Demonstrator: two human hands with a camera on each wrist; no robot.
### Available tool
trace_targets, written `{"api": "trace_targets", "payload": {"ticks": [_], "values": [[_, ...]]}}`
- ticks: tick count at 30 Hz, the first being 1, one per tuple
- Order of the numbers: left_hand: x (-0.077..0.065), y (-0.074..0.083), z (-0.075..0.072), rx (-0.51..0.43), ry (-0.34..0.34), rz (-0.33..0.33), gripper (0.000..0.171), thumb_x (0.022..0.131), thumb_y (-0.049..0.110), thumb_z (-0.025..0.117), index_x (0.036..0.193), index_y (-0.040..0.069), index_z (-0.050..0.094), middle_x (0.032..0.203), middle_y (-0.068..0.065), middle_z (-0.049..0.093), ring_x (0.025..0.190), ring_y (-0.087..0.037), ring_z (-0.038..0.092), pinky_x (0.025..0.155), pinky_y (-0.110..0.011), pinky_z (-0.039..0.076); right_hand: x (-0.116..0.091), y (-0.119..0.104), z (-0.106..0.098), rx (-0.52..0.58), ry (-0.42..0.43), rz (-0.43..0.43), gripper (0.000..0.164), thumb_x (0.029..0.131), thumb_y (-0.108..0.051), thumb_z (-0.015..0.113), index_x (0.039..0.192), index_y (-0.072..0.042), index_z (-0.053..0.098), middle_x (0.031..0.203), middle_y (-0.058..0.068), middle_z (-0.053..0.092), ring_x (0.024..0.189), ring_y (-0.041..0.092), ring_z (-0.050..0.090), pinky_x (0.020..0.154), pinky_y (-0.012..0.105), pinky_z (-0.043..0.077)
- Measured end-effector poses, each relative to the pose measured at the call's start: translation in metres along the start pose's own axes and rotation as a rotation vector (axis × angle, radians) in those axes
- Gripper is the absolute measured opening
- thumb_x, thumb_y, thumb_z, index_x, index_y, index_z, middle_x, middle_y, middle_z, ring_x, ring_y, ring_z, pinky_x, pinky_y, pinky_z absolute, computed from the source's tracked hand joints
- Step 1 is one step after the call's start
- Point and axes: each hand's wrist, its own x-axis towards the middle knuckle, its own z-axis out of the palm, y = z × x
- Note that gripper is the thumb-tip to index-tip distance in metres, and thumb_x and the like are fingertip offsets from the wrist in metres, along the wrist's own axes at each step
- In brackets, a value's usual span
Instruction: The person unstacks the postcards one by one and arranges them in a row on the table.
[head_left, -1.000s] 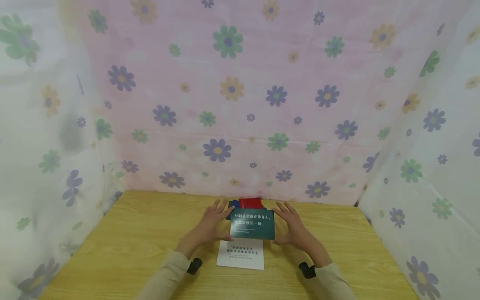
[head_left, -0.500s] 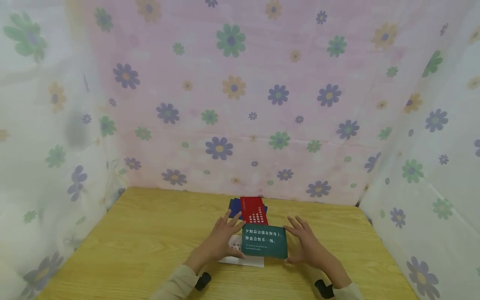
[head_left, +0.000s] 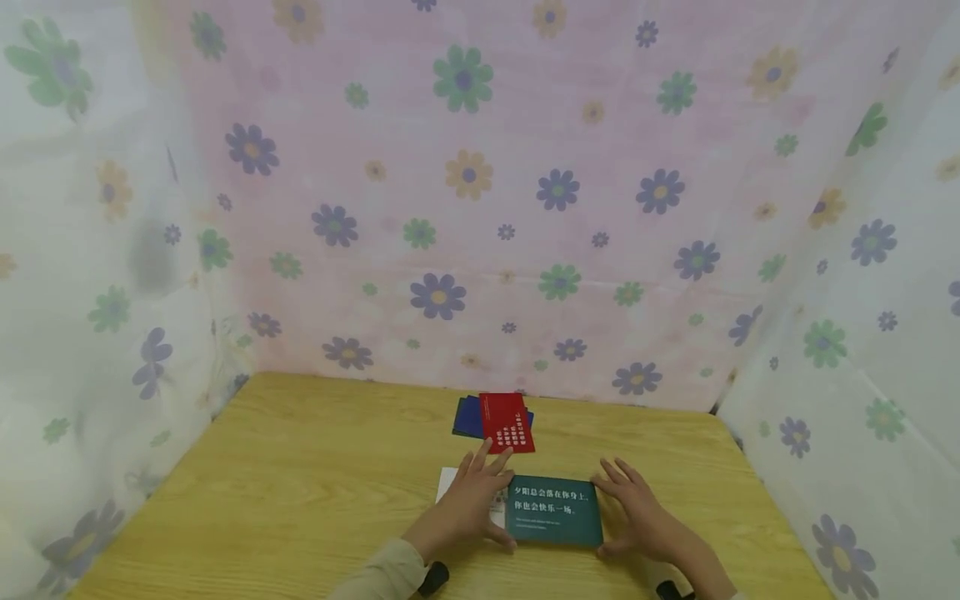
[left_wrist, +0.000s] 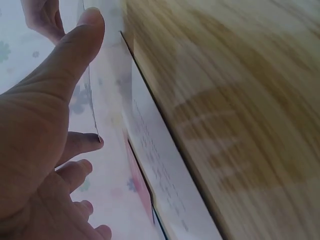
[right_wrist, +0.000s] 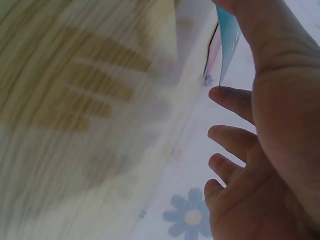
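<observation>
Fingers of left hand [head_left: 467, 504] and right hand [head_left: 639, 518] pinch the green printed card [head_left: 555, 512] by opposite short edges, lower centre — we'd guess to leave its lettering [head_left: 551, 494] uncovered.
</observation>
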Motion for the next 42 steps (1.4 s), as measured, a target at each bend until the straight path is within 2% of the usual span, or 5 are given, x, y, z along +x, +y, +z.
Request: {"api": "trace_targets", "payload": {"ticks": [13, 18, 30, 36, 42], "values": [[0.019, 0.016, 0.020, 0.028, 0.001, -0.019, 0.098, 0.064, 0.055, 0.093, 0.144, 0.010, 0.057, 0.164, -0.008, 0.037, 0.155, -0.038, 0.019, 0.123, -0.059, 0.023, -0.006, 0.024, -0.009, -0.008, -0.002, 0.041, 0.096, 0.059, -0.028, 0.098, 0.140, 0.003, 0.056, 0.152, 0.039, 0.037, 0.139, 0.066, 0.023, 0.101, 0.084, 0.028], [0.023, 0.017, 0.019, 0.039, -0.011, -0.021, 0.099, 0.065, 0.056, 0.092, 0.146, 0.010, 0.055, 0.165, -0.007, 0.035, 0.156, -0.037, 0.018, 0.124, -0.058, 0.023, -0.005, 0.025, -0.012, -0.009, -0.021, 0.052, 0.095, 0.060, -0.028, 0.098, 0.140, 0.004, 0.056, 0.152, 0.040, 0.037, 0.139, 0.067, 0.023, 0.102, 0.083, 0.027], [0.028, 0.017, 0.017, -0.037, -0.057, -0.067, 0.100, 0.065, 0.052, 0.093, 0.146, 0.009, 0.055, 0.165, -0.008, 0.034, 0.157, -0.035, 0.015, 0.126, -0.055, 0.018, -0.002, 0.027, -0.016, 0.035, -0.122, 0.086, 0.091, 0.067, -0.027, 0.095, 0.142, 0.003, 0.054, 0.152, 0.043, 0.032, 0.139, 0.070, 0.017, 0.101, 0.085, 0.024], [0.029, 0.017, 0.019, -0.049, -0.057, -0.060, 0.100, 0.065, 0.051, 0.094, 0.146, 0.008, 0.055, 0.165, -0.009, 0.033, 0.157, -0.035, 0.013, 0.125, -0.055, 0.019, -0.001, 0.028, -0.018, 0.040, -0.153, 0.097, 0.090, 0.070, -0.026, 0.094, 0.143, 0.004, 0.052, 0.152, 0.045, 0.030, 0.138, 0.071, 0.017, 0.100, 0.084, 0.025], [0.028, 0.016, 0.017, -0.077, -0.076, -0.072, 0.095, 0.065, 0.049, 0.095, 0.143, 0.009, 0.058, 0.165, -0.013, 0.032, 0.156, -0.040, 0.014, 0.125, -0.058, 0.017, 0.000, 0.022, -0.018, 0.024, -0.176, 0.151, 0.088, 0.068, -0.021, 0.094, 0.142, 0.003, 0.053, 0.151, 0.047, 0.030, 0.138, 0.071, 0.019, 0.102, 0.082, 0.028]]}}
